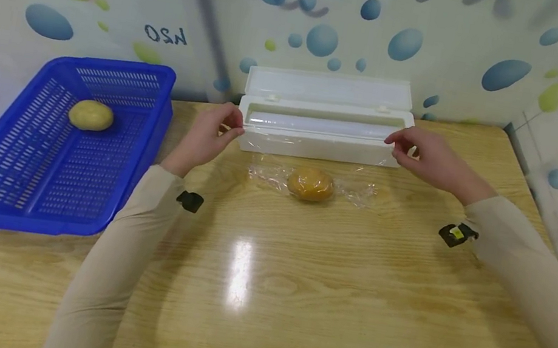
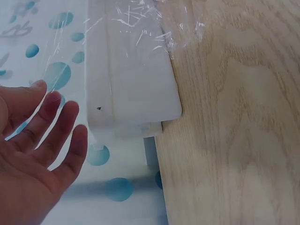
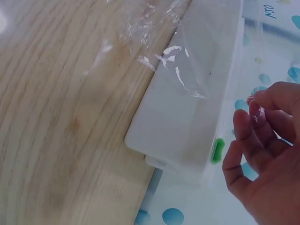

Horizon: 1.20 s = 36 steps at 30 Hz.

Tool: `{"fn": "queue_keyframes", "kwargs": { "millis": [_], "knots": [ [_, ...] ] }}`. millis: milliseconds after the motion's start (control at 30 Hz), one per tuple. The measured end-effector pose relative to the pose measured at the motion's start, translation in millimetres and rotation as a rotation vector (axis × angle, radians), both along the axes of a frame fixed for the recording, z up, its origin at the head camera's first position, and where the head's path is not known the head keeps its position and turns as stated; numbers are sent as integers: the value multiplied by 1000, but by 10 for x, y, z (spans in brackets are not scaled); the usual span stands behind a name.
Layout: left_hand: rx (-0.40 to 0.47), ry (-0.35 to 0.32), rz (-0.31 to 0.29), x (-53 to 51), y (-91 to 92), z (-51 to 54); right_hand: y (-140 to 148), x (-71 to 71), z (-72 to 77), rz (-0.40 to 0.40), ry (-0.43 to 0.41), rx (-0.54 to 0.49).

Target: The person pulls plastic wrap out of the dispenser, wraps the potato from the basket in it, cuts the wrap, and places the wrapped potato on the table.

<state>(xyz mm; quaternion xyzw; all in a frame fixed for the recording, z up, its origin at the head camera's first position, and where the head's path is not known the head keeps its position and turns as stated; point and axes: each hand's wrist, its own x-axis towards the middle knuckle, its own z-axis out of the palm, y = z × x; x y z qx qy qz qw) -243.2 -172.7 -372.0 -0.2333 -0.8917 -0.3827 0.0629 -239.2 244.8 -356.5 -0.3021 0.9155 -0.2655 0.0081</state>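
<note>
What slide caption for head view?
Left hand and right hand pinch clear film at an open white box, potato in front.

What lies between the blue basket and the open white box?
In the head view, the left hand lies between them, with wooden tabletop visible around it.

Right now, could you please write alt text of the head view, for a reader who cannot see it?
A person's left grip and right grip pinch clear film at the front of an open white box with a roll inside. Nearer, a rounded yellowish item lies under crinkled film on a wooden table. At left, a blue basket holds one potato.
</note>
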Motion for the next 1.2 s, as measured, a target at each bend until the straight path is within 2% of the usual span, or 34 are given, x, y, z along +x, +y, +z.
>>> {"fn": "queue_keyframes", "kwargs": {
  "millis": [233,367,533,700,933,1067,1200],
  "knots": [
    [70,-97,-31,82,5,19,-28,92,24,45,-127,-49],
    [121,-148,-58,110,0,19,-34,103,11,46,-144,-53],
    [174,-200,-78,142,-23,8,-49,146,-4,26,-131,-59],
    [201,-270,-94,211,-53,-21,-88,224,-23,55,-81,-62],
    [294,-327,-191,283,-45,-52,-121,320,-52,75,-67,-82],
    [292,-328,-206,322,-22,-77,-117,346,-105,89,-59,-91],
    [208,-275,-187,357,7,-123,-99,370,-165,98,-48,-99]
  ]
}}
